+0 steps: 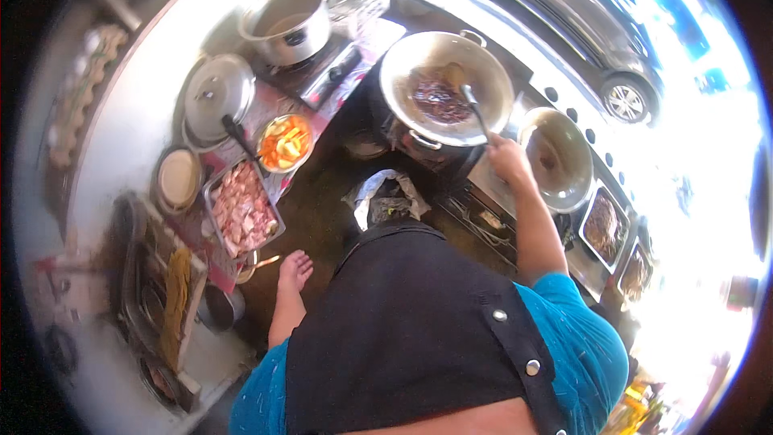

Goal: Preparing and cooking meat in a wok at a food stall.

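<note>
My right hand [508, 159] grips the metal handle of a long-handled cooking utensil [474, 107]. Its far end dips into a large two-handled metal wok [488, 66], where a dark reddish-brown, glossy mixture [439, 99] lies at the bottom. My left hand [296, 269] hangs low at my side, holding nothing, its fingers loosely bent. Close to it are a rectangular metal tray [273, 235] of cut raw meat [243, 208] and a wooden handle [267, 261]. Further up the table is a bowl of orange and yellow cut pieces [285, 144], apparently vegetables.
A deep metal pot [311, 36] sits on a portable stove [331, 75], near a round lid [218, 93]. Right of the wok stands another large metal pan [574, 169], with food trays [604, 223] beyond. A bag-lined container [416, 199] is at my front. A car [580, 30] stands outside.
</note>
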A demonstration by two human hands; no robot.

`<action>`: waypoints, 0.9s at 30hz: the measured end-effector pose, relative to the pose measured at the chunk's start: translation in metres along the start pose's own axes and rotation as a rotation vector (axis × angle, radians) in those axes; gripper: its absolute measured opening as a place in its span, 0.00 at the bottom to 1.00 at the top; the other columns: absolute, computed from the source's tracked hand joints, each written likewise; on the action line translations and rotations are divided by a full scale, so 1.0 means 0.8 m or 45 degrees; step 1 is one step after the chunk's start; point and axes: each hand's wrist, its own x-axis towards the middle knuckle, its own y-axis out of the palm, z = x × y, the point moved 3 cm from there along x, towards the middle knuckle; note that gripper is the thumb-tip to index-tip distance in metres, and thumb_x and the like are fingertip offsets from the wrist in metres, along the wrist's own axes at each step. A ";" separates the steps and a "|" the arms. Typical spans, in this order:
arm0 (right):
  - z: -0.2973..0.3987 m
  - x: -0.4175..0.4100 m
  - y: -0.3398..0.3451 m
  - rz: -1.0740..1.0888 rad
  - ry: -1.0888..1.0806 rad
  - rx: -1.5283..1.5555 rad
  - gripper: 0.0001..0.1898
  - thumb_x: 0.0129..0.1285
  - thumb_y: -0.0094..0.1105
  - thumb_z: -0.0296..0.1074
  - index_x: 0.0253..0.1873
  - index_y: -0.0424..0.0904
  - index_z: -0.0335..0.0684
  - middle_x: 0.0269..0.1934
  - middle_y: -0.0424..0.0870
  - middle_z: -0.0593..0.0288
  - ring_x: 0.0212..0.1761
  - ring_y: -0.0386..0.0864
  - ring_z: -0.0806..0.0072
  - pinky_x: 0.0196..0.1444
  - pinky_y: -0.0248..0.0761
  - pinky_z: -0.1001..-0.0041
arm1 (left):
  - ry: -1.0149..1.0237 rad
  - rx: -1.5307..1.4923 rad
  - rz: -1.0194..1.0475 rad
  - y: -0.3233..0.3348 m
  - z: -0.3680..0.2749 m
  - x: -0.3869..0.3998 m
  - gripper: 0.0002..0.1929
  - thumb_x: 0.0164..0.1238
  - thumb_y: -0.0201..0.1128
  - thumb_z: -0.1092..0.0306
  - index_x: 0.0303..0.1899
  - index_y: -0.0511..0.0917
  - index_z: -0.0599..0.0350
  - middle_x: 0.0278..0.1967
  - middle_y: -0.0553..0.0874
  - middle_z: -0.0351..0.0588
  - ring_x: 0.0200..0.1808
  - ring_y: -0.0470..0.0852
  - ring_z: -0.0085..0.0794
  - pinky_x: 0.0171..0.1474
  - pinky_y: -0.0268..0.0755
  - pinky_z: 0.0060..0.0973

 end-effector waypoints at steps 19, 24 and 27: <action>0.010 -0.021 0.021 0.346 0.087 0.438 0.21 0.77 0.58 0.42 0.68 0.83 0.45 0.23 0.78 0.63 0.17 0.75 0.76 0.20 0.69 0.70 | 0.339 -1.276 0.063 -0.057 -0.083 0.046 0.09 0.65 0.58 0.71 0.45 0.77 0.58 0.47 0.85 0.53 0.55 0.83 0.50 0.68 0.72 0.53; -0.005 -0.063 -0.017 0.277 0.263 0.293 0.19 0.75 0.59 0.42 0.65 0.85 0.46 0.21 0.76 0.65 0.17 0.75 0.77 0.19 0.67 0.71 | 0.368 -1.267 0.123 -0.039 -0.095 0.056 0.06 0.60 0.60 0.77 0.39 0.78 0.56 0.42 0.86 0.49 0.50 0.84 0.45 0.68 0.73 0.53; -0.003 -0.041 0.010 0.195 0.250 0.005 0.20 0.74 0.59 0.40 0.66 0.84 0.45 0.26 0.84 0.52 0.25 0.86 0.62 0.29 0.77 0.61 | 0.363 -1.269 0.081 -0.053 -0.093 0.075 0.08 0.57 0.61 0.81 0.36 0.79 0.55 0.40 0.86 0.47 0.49 0.85 0.41 0.64 0.77 0.53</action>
